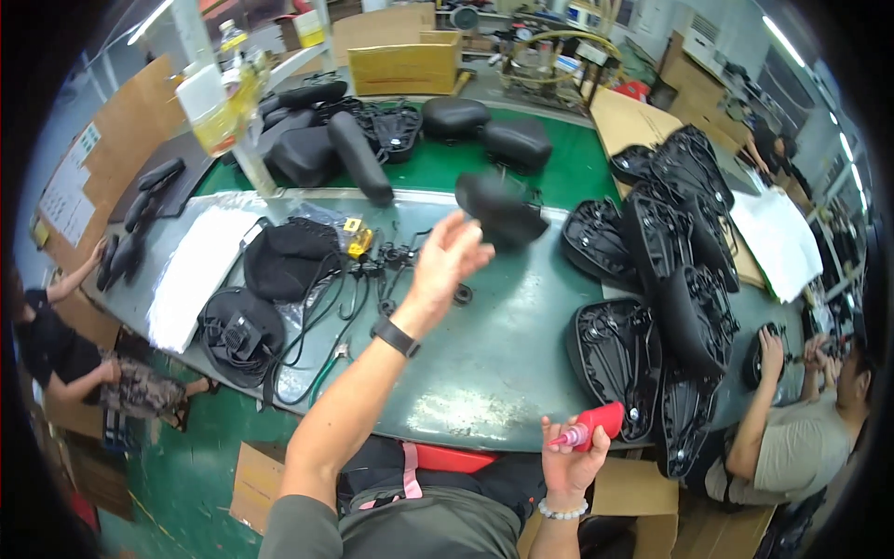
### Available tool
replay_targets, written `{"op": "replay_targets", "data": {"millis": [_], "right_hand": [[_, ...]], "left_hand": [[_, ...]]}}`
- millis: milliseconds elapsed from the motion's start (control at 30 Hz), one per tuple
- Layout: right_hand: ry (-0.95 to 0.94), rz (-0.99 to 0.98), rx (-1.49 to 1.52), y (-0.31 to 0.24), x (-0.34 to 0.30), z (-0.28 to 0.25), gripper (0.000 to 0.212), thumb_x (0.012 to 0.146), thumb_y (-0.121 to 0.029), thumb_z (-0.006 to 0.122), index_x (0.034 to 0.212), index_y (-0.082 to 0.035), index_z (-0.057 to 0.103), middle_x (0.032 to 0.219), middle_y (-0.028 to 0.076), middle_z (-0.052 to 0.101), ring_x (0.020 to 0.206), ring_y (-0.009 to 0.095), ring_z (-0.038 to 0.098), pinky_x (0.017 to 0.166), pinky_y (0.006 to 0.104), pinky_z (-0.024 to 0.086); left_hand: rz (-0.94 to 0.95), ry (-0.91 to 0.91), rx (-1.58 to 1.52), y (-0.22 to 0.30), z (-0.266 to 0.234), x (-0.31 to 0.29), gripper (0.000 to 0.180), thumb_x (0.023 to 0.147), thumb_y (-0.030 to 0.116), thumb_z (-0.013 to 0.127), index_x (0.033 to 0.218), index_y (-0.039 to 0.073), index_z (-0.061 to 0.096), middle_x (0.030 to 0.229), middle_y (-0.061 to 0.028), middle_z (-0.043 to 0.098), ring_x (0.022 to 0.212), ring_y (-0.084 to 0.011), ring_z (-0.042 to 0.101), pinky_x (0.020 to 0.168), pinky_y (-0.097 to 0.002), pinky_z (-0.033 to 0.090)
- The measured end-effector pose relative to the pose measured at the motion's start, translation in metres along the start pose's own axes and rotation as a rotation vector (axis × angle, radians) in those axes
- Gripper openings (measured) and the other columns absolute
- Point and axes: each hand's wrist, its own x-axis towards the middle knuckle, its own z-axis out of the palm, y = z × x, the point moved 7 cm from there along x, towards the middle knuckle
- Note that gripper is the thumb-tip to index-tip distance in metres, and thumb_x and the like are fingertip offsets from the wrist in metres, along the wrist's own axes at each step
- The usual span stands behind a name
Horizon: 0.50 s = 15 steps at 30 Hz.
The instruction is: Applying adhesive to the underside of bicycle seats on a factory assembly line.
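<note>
My left hand (447, 261) reaches out over the middle of the table, palm up with its fingers apart. Just past its fingertips is a black bicycle saddle (501, 210), smeared by motion; I see no grip on it, though the fingertips overlap its near edge. Close to my body, my right hand (570, 470) is closed around a small red squeeze bottle (601, 425), its pointed nozzle aimed left. To the right, several black saddles (615, 359) lie piled with their undersides and rails showing.
Finished-looking saddles (454, 118) rest on the green far strip. At left are a black cap-like cover (291, 259), cables, green-handled pliers (328, 368) and white sheeting (198, 275). A post (251, 168) rises at the far edge. People work at both sides.
</note>
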Motion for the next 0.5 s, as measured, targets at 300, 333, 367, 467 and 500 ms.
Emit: {"op": "replay_targets", "data": {"millis": [300,333,367,467,500], "right_hand": [[-0.052,0.11,0.088,0.012,0.01,-0.007,0.043,0.086,-0.043,0.056,0.092,-0.001,0.061,0.058,0.005,0.054,0.062,0.021,0.055,0.095,0.0406,0.038],[-0.026,0.13,0.115,0.018,0.01,-0.008,0.043,0.087,-0.044,0.054,0.091,-0.002,0.061,0.058,0.005,0.055,0.063,0.021,0.055,0.091,0.0397,0.04],[0.006,0.168,0.141,0.025,0.009,-0.005,0.043,0.088,-0.045,0.054,0.09,-0.002,0.061,0.057,0.004,0.053,0.061,0.02,0.054,0.089,0.0391,0.04],[0.007,0.364,0.216,0.065,0.009,0.021,0.043,0.088,-0.046,0.053,0.087,-0.004,0.061,0.055,0.003,0.049,0.058,0.018,0.05,0.084,0.0375,0.042],[-0.001,0.477,0.272,0.086,0.009,0.034,0.043,0.088,-0.046,0.052,0.085,-0.005,0.06,0.053,0.001,0.046,0.055,0.017,0.047,0.081,0.0365,0.043]], "left_hand": [[-0.137,-0.013,0.593,-0.092,-0.056,-0.149,0.029,0.089,0.014,0.063,0.112,-0.003,0.057,0.102,-0.0116,0.066,0.093,-0.0161,0.063,0.08,-0.0285,0.05],[-0.145,0.05,0.627,-0.094,-0.067,-0.166,0.024,0.088,0.012,0.063,0.107,-0.002,0.06,0.097,-0.0113,0.067,0.086,-0.0163,0.064,0.075,-0.0279,0.051],[-0.016,0.027,0.801,-0.084,-0.07,-0.175,0.02,0.086,0.01,0.063,0.103,-0.002,0.062,0.093,-0.0117,0.066,0.08,-0.018,0.065,0.072,-0.0283,0.051],[0.264,0.111,0.981,-0.061,-0.085,-0.197,0.012,0.081,0.004,0.065,0.091,0.0,0.063,0.084,-0.0129,0.064,0.071,-0.0232,0.064,0.065,-0.0306,0.051],[0.285,0.14,0.996,-0.063,-0.089,-0.2,0.011,0.08,0.004,0.065,0.089,0.0,0.063,0.083,-0.0131,0.064,0.071,-0.0252,0.063,0.064,-0.0321,0.051]]}}
